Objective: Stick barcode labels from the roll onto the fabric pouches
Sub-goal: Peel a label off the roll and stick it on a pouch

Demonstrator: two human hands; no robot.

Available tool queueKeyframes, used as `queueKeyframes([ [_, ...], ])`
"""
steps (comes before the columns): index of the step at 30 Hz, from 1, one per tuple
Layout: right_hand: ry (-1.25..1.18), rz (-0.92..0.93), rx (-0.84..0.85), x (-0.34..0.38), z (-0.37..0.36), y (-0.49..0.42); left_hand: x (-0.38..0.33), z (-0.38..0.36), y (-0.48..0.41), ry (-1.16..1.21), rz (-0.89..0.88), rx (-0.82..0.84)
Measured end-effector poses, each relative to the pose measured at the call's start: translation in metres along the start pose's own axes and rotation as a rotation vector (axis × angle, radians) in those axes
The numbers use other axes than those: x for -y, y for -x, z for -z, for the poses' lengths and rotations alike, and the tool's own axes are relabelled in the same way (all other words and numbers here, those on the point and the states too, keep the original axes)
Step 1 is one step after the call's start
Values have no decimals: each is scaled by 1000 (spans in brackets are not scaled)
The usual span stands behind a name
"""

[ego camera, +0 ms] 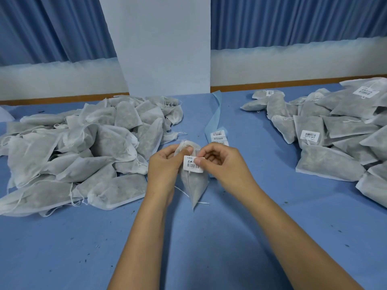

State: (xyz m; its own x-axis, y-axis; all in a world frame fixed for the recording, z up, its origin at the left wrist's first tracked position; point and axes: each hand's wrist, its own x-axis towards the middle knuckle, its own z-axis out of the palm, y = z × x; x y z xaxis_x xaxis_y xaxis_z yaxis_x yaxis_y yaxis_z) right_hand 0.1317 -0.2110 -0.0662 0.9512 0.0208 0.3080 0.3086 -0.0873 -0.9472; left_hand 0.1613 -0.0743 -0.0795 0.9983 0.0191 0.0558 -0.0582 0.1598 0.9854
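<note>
Left hand (165, 164) gripping fabric pouch (195, 185), right hand (224, 162) pinching barcode label (191, 164), perhaps already stuck, print partly under thumb.

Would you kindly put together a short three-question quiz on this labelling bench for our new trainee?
1. True or false: the left hand and right hand hold one pouch with a barcode label against it.
2. Which pile shows labelled pouches? A, the one on the person's left; B, the one on the person's right; C, neither.
3. Fill in: the label strip lies on the table ___ the two piles.

Key: 1 true; 2 B, the right pile; 3 between.
</note>
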Motion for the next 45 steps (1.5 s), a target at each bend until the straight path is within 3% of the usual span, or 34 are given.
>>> queueKeyframes([
  [9,140,3,-107,-9,1,-2,-6,-1,5,62,42,114],
  [24,193,-41,-294,-12,8,-5,-10,-4,6,91,-47,285],
  [28,-39,-101,-229,-11,11,-5,-12,-3,4,140,-120,254],
  [35,-203,-129,-316,-15,12,-5,-6,-3,6,-68,-58,208],
  [38,-212,-147,-210,-17,9,-3,-9,1,5,-51,-85,160],
  [45,-261,-159,-234,-9,11,-2,-17,-11,13,-45,-50,50],
])
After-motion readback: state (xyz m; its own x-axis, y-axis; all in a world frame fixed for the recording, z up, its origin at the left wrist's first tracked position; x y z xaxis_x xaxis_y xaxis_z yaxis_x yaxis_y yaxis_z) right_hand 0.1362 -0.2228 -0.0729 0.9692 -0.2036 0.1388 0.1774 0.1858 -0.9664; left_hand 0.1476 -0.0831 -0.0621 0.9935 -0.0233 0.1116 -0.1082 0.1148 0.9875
